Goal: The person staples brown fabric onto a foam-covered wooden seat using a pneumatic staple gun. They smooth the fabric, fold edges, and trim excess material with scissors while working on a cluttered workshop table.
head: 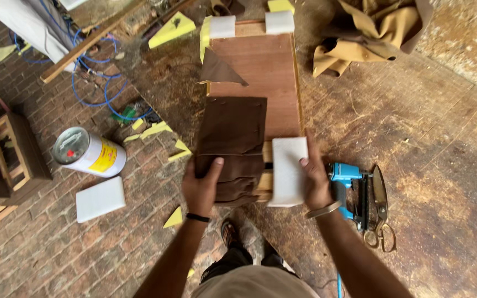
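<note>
A wooden board frame (pixel 271 77) lies lengthwise on a worn workbench (pixel 415 143). My left hand (pixel 201 186) grips a dark brown piece of leather-like fabric (pixel 232 140) draped over the frame's near left side, thumb on top. My right hand (pixel 316 177) holds a white foam block (pixel 288 171) against the frame's near right end. Another brown fabric scrap (pixel 219 70) lies farther up the board. Two white foam blocks (pixel 223 26) (pixel 280 22) sit at the far end.
A blue pneumatic staple gun (pixel 349 185) and scissors (pixel 382 212) lie right of my right hand. Tan fabric (pixel 365 30) is heaped at the far right. On the brick floor at left are a white can (pixel 88 152), a white foam slab (pixel 100 198), yellow foam scraps (pixel 172 28) and a blue hose (pixel 92 83).
</note>
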The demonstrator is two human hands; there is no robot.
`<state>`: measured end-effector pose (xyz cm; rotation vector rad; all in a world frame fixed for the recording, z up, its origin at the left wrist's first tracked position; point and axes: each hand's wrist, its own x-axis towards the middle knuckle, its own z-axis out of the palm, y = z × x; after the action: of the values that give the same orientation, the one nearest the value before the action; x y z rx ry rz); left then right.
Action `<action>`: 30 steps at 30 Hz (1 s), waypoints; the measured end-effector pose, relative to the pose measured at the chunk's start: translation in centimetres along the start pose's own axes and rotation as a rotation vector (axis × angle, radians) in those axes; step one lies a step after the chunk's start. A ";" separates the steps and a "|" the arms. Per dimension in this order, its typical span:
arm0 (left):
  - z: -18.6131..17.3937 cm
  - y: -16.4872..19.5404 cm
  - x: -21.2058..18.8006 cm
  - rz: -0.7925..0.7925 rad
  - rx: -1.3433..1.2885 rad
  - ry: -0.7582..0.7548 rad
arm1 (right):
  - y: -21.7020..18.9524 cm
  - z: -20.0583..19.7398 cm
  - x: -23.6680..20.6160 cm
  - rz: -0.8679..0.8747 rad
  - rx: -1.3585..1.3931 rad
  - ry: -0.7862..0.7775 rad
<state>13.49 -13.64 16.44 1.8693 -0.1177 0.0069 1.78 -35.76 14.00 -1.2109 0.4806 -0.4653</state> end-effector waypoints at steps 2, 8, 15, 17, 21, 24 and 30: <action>-2.5 2.2 3.5 0.063 0.097 -0.057 | 2.4 3.7 -1.2 -0.232 0.140 0.139; -7.7 5.3 13.8 0.577 0.710 -0.241 | 14.7 15.8 -5.0 -0.206 0.175 0.120; -13.4 -4.8 21.3 1.001 0.789 -0.461 | 12.7 24.4 -0.5 0.400 -0.123 -0.736; -14.2 -7.7 23.3 0.931 0.803 -0.277 | 7.0 25.2 1.9 0.242 -0.341 -0.724; -13.6 -11.2 26.7 0.544 0.802 -0.325 | -3.4 21.9 8.4 -0.123 -0.662 0.083; -13.7 -12.5 27.8 0.762 0.709 -0.316 | -5.6 16.9 14.6 -0.235 -1.333 0.214; -14.8 -13.9 31.2 0.845 0.646 -0.401 | -1.2 13.1 17.8 0.021 -1.755 0.063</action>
<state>46.56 2.08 9.57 2.2933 -1.3009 0.2806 23.74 -36.40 16.99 -2.8514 1.0080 0.0760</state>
